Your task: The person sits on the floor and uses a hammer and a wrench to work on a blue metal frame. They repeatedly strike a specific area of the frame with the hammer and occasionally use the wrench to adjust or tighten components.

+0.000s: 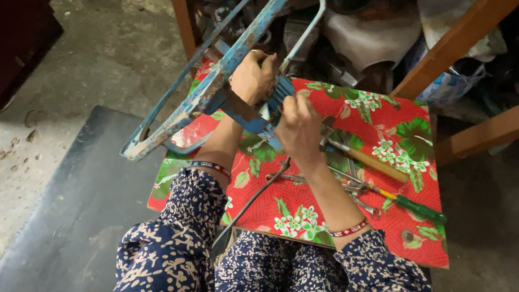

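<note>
**Both hands locked on a blue frame over a flowered table**

Seated, a person braces a worn blue metal frame (214, 83) against the near-left corner of a small table (417, 244) covered in red floral oilcloth. The left hand (253, 77) is closed in a fist around the frame's upper bar, seemingly to keep it from swinging, since the frame's long loop hangs off the table edge toward the floor. Just right of that grip, the right hand (299, 128) is wrapped around the frame's blue bracket (279, 93); what its fingers pinch cannot be made out. Held this way, the joint sits between the two grips, steadied by the table beneath.

Tools lie within easy reach to the right of the right hand: one wooden-handled tool (368, 161), one green-handled screwdriver (413, 206), and one pair of pliers (357, 189), partly under the forearm. One dark cable (255, 197) runs from below the grips toward the lap. Each wrist carries one beaded bracelet, two in all. Two wooden beams (456, 42) slant behind the table.
</note>
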